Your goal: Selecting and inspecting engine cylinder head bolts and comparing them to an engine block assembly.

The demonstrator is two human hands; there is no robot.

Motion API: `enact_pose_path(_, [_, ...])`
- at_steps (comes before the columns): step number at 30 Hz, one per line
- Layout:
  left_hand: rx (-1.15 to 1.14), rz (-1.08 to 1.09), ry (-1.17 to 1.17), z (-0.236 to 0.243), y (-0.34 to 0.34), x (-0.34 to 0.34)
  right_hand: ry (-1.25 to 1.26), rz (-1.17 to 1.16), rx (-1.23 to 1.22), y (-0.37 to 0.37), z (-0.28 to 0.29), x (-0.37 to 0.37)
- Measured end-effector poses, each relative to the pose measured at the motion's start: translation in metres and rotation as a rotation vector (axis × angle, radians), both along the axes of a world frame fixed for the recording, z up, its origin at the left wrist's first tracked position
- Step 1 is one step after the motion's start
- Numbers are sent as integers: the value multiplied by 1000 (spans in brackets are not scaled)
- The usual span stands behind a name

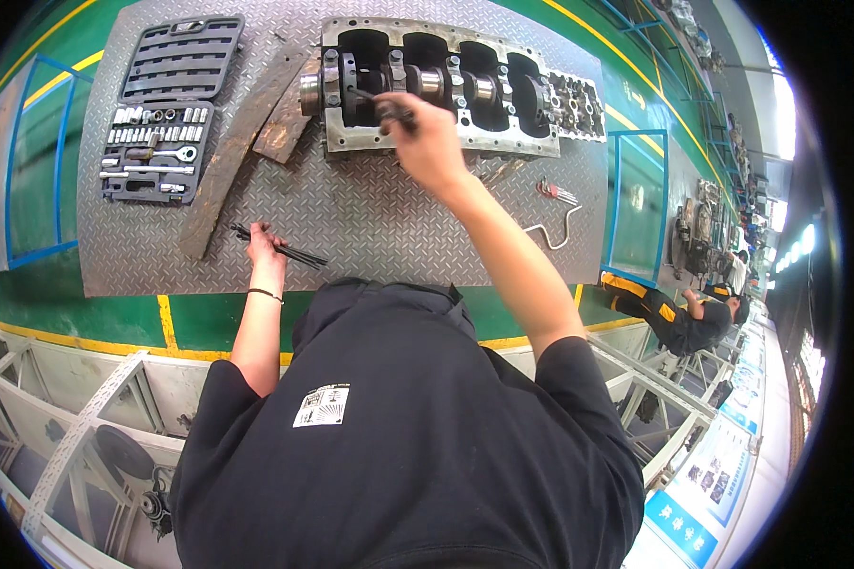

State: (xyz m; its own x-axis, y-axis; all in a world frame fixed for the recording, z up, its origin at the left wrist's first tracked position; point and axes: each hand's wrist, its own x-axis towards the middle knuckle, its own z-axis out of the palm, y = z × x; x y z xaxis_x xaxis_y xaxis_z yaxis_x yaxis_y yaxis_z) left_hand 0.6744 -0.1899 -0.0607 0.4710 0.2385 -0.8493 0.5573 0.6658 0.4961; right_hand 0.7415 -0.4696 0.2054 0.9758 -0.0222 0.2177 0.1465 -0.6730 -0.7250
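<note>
Steel tread-plate surface [380, 213], green floor [218, 322] around; printed white label [322, 406] on black shirt [427, 427]; left grip [265, 245] closed round black rods [304, 256] above surface; right grip [427, 140] round dark blurred piece [400, 117] over engine block [456, 83].

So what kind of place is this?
Probably a workshop where people work on engines. A big metal engine block lies on the bumpy metal table, and an open tool case with shiny sockets sits at the left.

The patterned metal surface [389, 213] is partly covered by an open socket set [152, 154], two boards [232, 161], an engine block [456, 83], a smaller casting [579, 109] beside it, hex keys [557, 192] and a bent rod [567, 228].
</note>
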Motion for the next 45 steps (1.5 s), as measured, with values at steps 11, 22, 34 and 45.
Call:
enact_pose_path(11, [-5, -9, 55, -13, 20, -11, -314, -47, 83, 14, 31, -20])
enact_pose_path(22, [-21, -238, -132, 17, -6, -1, 130, -573, 721, -53, -19, -112])
enact_pose_path(34, [148, -968, -81, 57, -64, 4, -66, -1115, 1934, -164, -119, -253])
enact_pose_path(45, [-124, -1350, -126, 135, -164, 2, -259, -1195, 2154, -172, -134, -345])
